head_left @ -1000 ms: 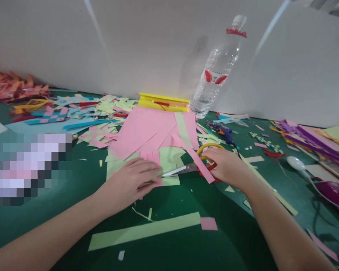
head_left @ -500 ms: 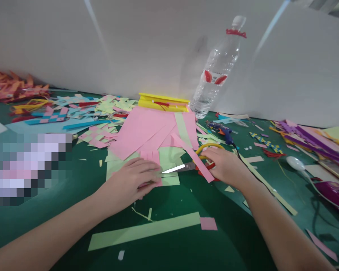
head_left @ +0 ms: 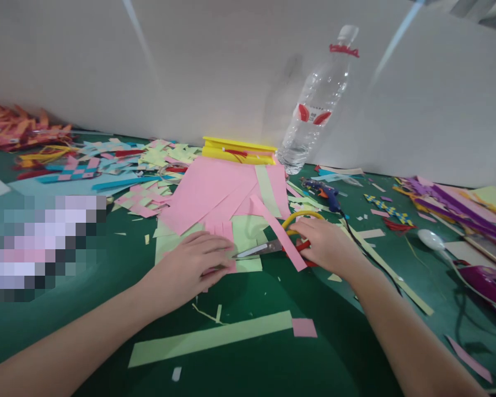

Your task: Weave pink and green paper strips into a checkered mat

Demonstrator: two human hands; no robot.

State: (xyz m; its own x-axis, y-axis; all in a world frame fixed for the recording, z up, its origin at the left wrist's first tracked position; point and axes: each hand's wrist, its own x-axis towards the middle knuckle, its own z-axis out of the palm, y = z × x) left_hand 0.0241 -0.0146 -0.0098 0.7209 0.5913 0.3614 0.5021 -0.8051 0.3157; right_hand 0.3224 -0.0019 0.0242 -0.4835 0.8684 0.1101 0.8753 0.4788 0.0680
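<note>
Pink sheets (head_left: 215, 184): upper centre of frame, large pieces apparently uncut
Green paper (head_left: 246, 234): centre, pink strips (head_left: 221, 227) on it; seemingly part-worked, amount left unclear
Left hand (head_left: 190, 262): on green paper, fingers close together; whether pinching, cannot tell
Right hand (head_left: 328, 242): holding scissors (head_left: 268, 247), tips beside left fingers

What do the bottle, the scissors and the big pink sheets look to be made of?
Bottle: glossy clear plastic, by its see-through, ribbed walls.
Scissors: blades look like smooth metal, by their grey sheen; the yellow and red handles are probably plastic.
Pink sheets: matte paper or thin card, by their crisp, flat edges; which, I can't tell.
</note>
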